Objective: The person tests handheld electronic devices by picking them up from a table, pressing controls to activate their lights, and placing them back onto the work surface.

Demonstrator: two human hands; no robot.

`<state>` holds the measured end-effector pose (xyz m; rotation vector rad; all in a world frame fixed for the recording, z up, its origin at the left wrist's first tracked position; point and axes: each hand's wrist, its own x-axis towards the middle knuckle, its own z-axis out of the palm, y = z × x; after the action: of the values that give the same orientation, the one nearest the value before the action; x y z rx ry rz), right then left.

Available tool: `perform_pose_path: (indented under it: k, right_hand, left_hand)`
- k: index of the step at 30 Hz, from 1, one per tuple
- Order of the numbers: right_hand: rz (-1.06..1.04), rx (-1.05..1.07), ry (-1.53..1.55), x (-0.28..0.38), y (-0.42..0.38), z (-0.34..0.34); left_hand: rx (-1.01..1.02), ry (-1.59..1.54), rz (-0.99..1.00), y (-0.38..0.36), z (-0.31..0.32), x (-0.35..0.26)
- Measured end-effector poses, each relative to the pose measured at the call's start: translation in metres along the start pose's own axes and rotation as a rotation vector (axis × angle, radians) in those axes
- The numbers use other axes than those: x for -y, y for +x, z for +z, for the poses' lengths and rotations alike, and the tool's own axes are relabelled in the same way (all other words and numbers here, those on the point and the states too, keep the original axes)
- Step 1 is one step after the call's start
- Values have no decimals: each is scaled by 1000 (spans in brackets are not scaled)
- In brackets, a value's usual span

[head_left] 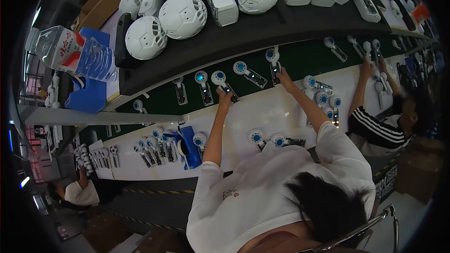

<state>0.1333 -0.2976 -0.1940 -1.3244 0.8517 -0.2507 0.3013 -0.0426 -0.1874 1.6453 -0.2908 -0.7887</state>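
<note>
My left hand has its fingers closed on the lower part of a handheld fan, which has a round white head with a blue centre and an open handle showing electronics. My right hand grips the handle of another handheld fan at the far side of the bench, where a small light shows. Between the two hands lies a third fan, tilted on the green strip. Left of my left hand, a fan with a lit blue centre lies on that strip.
Several fans cluster right of my right arm; more lie left by a blue holder. A shelf overhead carries white round housings and a bottle. A co-worker's hands work at the right.
</note>
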Motion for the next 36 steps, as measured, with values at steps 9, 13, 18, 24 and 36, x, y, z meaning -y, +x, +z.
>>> perform_pose_path:
  k: [9,13,18,24,36]
  right_hand:
    - [2,50,-33,-2,17,15]
    - [-31,26,-355,-4,30,18]
    - [-205,-383,-992,-2,23,67]
    - [-597,22,-1105,4,2,143]
    - [150,404,-15,11,-36,142]
  left_hand:
    - [-100,100,-101,33,-6,8]
    - [-183,59,43,44,-8,24]
    - [-153,488,188,69,-39,52]
    - [-733,1043,358,40,-62,10]
    - [-659,922,-371,27,-141,-26]
